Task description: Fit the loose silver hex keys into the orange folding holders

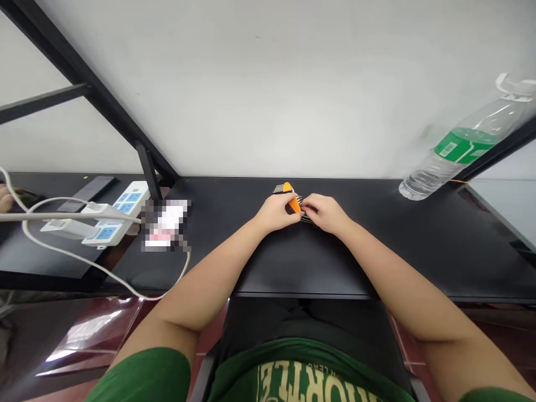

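Observation:
Near the back middle of the black table, my left hand (276,213) has its thumb and fingers closed around an orange holder (295,205). Several thin metal pieces (278,189) stick out of the holder at its upper left, and more show at its right side. Just to the right, my right hand (325,212) is pinched at the ends of the thin pieces beside the holder. The fingertips of both hands are close together. What exactly the right fingertips grip is too small to make out.
A blurred-out device (167,223) with a white cable lies on the left. Beyond it are a white power strip (109,229) with plugs and a dark flat object (87,192). A clear bottle (464,146) with a green label stands at the back right. Part of another person's hand shows at the far left edge.

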